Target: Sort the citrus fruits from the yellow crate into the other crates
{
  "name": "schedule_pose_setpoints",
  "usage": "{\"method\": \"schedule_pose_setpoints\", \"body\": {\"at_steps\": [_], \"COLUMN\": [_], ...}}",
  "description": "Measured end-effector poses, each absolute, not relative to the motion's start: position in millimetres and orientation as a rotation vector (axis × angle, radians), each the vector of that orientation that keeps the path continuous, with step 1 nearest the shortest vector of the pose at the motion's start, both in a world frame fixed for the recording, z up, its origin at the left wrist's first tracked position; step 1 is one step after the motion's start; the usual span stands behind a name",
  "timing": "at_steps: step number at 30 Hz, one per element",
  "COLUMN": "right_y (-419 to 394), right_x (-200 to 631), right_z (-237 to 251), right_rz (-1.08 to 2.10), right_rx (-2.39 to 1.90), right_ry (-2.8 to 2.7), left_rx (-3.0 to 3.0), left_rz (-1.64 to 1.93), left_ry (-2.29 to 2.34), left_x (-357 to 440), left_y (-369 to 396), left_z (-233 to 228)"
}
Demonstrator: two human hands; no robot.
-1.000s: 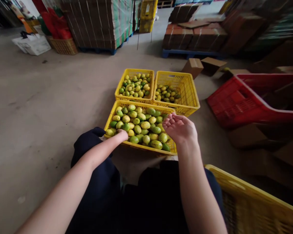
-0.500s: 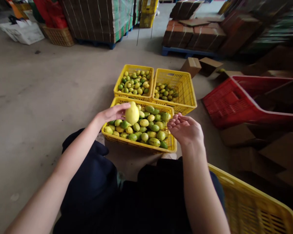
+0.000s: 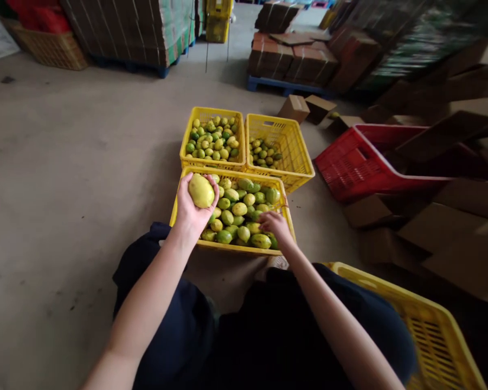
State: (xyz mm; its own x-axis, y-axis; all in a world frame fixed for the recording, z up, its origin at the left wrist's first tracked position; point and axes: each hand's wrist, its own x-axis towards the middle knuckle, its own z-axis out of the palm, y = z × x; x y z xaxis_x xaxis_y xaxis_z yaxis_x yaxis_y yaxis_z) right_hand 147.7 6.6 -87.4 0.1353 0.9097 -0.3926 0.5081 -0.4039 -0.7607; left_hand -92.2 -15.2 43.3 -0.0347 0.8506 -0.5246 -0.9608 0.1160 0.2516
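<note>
Resting in my left hand (image 3: 193, 208), palm up with the fingers curled around it, is a large yellow lemon (image 3: 201, 190). That hand is above the left side of the near yellow crate (image 3: 231, 248). The crate holds many green and yellow lemons (image 3: 239, 209). On its right side my right hand (image 3: 277, 225) reaches down over the fruit, back of the hand up. Its fingers are slightly bent and apart, close to the green lemons, with nothing visible in them. Whether the fingertips touch a lemon is hard to see.
Behind stand two more yellow crates, a fuller left one (image 3: 183, 146) and a right one (image 3: 309, 168) with fewer lemons. A red crate (image 3: 350, 162) and cardboard boxes (image 3: 439, 222) lie to the right. Another yellow crate (image 3: 443, 325) is beside my right leg.
My left hand has turned palm up, drawing the yellow lemon left and closer. My right hand has turned over from palm up and moved left and down over the lemons. The view has shifted right.
</note>
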Motion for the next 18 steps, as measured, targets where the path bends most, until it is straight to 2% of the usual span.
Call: {"method": "schedule_pose_setpoints", "body": {"at_steps": [5, 9, 14, 18], "right_y": [-8.5, -8.7, 8.5, 30.1], "right_x": [115.4, 100.3, 108.8, 125.3], "right_z": [-136.6, -151.7, -125.9, -70.8], "right_rz": [1.028, 0.945, 1.008, 1.135], "right_rx": [-2.210, -2.292, -2.197, -1.974], "right_ry": [-1.714, -1.890, -1.938, -1.780], "left_rx": [-0.258, -0.196, -0.094, 0.043], "left_rz": [1.505, 1.487, 1.460, 1.373], "left_ry": [0.672, 0.700, 0.754, 0.765], "left_x": [-97.7, -94.2, -85.9, -76.7], "left_y": [-7.5, -5.7, -4.6, -8.9], "left_z": [44.9, 40.5, 34.6, 31.5]}}
